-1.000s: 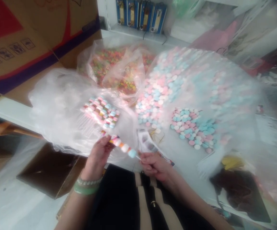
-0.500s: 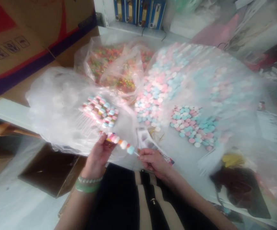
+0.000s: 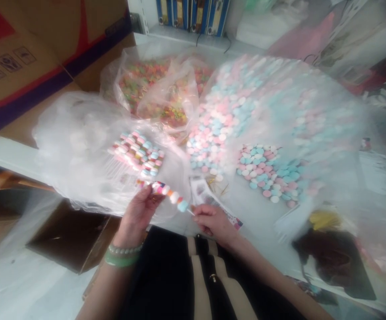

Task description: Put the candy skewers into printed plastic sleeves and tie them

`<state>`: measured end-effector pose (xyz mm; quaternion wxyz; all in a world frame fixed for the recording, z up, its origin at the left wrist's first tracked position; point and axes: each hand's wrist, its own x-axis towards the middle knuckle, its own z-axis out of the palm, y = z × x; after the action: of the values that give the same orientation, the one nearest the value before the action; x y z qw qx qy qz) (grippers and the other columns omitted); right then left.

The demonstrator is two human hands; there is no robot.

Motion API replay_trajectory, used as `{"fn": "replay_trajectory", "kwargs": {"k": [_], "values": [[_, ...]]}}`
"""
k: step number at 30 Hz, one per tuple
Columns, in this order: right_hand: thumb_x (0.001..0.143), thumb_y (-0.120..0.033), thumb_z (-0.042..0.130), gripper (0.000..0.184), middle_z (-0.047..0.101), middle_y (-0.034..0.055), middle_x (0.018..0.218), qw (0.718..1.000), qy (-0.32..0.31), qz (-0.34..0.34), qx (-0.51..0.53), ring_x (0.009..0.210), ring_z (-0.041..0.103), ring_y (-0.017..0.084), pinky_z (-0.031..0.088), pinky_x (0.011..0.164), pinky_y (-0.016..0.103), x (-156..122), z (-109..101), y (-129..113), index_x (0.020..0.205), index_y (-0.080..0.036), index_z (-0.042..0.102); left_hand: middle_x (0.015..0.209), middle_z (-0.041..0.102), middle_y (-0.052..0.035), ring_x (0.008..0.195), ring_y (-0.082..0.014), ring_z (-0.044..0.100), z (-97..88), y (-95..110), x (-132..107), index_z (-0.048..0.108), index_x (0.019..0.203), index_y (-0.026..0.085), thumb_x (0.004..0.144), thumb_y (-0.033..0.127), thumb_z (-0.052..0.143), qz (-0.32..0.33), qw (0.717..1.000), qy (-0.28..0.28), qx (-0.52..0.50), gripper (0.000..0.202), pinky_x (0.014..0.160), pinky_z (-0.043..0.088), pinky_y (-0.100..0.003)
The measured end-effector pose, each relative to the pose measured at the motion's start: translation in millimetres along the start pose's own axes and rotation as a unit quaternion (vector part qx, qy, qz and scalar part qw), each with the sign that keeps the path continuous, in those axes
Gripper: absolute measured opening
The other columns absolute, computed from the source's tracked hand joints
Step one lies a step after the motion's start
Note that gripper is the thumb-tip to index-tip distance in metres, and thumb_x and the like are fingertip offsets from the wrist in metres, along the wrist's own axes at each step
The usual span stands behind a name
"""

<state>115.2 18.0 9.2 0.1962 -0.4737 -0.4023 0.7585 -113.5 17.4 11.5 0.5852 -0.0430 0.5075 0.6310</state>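
Observation:
My left hand (image 3: 140,212) is closed around the upper end of a candy skewer (image 3: 169,194) strung with pink, white and blue round candies. My right hand (image 3: 210,221) pinches the skewer's bare stick end, just right of the lowest blue candy. Both hands sit at the near edge of the white table (image 3: 256,218). Just beyond the left hand, a row of finished candy skewers (image 3: 137,152) lies on a crumpled clear plastic bag (image 3: 76,146). A loose pile of pink, blue and white candies (image 3: 270,172) lies to the right.
A big clear bag of pastel candies (image 3: 246,106) and a bag of orange and green candies (image 3: 153,89) stand further back. A printed card (image 3: 203,195) with gold twist ties lies by my right hand. A cardboard box (image 3: 29,53) is at the left, and a dark bag (image 3: 333,262) lies at the right.
Both hands with the skewer have shifted slightly up and left in view. The grip on the skewer is the same, and the view has tilted a little.

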Motion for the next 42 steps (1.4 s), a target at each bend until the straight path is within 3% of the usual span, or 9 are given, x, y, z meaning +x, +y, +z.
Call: {"fn": "replay_trajectory", "kwargs": {"k": [3, 7, 18, 26, 31, 39, 42], "values": [[0.071, -0.026, 0.059, 0.008, 0.049, -0.0059, 0.053, 0.991, 0.007, -0.066, -0.119, 0.05, 0.043, 0.01, 0.033, 0.052, 0.023, -2, 0, -2, 0.067, -0.02, 0.06, 0.072, 0.073, -0.0053, 0.064, -0.0169, 0.07, 0.6, 1, 0, 0.069, 0.077, 0.013, 0.091, 0.009, 0.056, 0.017, 1.0, 0.005, 0.006, 0.019, 0.068, 0.062, -0.033], [0.074, -0.024, 0.056, 0.011, 0.051, -0.0048, 0.057, 0.962, 0.036, -0.136, -0.235, 0.059, 0.047, 0.012, 0.035, 0.061, 0.025, -3, -4, -2, 0.064, -0.02, 0.059, 0.072, 0.073, -0.0055, 0.065, -0.0157, 0.07, 0.9, -1, 2, 0.07, 0.078, 0.012, 0.089, 0.008, 0.058, 0.04, 0.999, 0.02, 0.006, 0.017, 0.066, 0.061, -0.029], [0.078, -0.026, 0.054, 0.014, 0.053, -0.0041, 0.061, 0.94, 0.075, -0.176, -0.283, 0.061, 0.048, 0.013, 0.034, 0.062, 0.025, 2, -8, 7, 0.065, -0.021, 0.057, 0.07, 0.073, -0.005, 0.062, -0.0151, 0.068, -3.6, -12, 4, 0.072, 0.079, 0.011, 0.08, 0.013, 0.069, 0.05, 0.998, 0.021, 0.043, 0.004, 0.065, 0.059, -0.028], [0.078, -0.02, 0.054, 0.015, 0.055, -0.0053, 0.054, 0.956, 0.051, -0.121, -0.263, 0.057, 0.051, 0.013, 0.038, 0.064, 0.025, 5, -6, 8, 0.063, -0.022, 0.057, 0.074, 0.074, -0.0067, 0.069, -0.0169, 0.07, 5.5, -28, -5, 0.069, 0.075, 0.012, 0.081, 0.023, 0.074, 0.019, 0.999, 0.0, 0.05, 0.014, 0.069, 0.058, -0.029], [0.08, -0.018, 0.053, 0.014, 0.059, -0.0048, 0.058, 0.964, 0.015, -0.093, -0.248, 0.061, 0.056, 0.014, 0.039, 0.065, 0.025, 6, -1, 10, 0.067, -0.022, 0.058, 0.076, 0.074, -0.0056, 0.069, -0.0168, 0.069, 16.6, -41, -9, 0.07, 0.079, 0.014, 0.089, 0.027, 0.067, -0.02, 0.999, -0.019, 0.034, 0.016, 0.067, 0.057, -0.03], [0.083, -0.017, 0.052, 0.019, 0.061, -0.0018, 0.064, 0.898, 0.102, -0.171, -0.392, 0.063, 0.054, 0.014, 0.034, 0.064, 0.025, 3, -1, 12, 0.066, -0.021, 0.06, 0.078, 0.074, -0.0073, 0.072, -0.0181, 0.069, 15.0, -36, -8, 0.071, 0.083, 0.012, 0.085, 0.027, 0.07, 0.002, 0.996, -0.021, 0.081, 0.015, 0.071, 0.056, -0.03], [0.083, -0.017, 0.051, 0.022, 0.059, -0.0013, 0.061, 0.886, 0.095, -0.189, -0.413, 0.061, 0.052, 0.014, 0.031, 0.061, 0.026, 5, 0, 13, 0.063, -0.021, 0.057, 0.077, 0.074, -0.0062, 0.071, -0.0179, 0.069, 14.6, -39, -7, 0.071, 0.083, 0.013, 0.084, 0.03, 0.071, 0.012, 0.995, -0.016, 0.095, 0.017, 0.07, 0.056, -0.03]]}}
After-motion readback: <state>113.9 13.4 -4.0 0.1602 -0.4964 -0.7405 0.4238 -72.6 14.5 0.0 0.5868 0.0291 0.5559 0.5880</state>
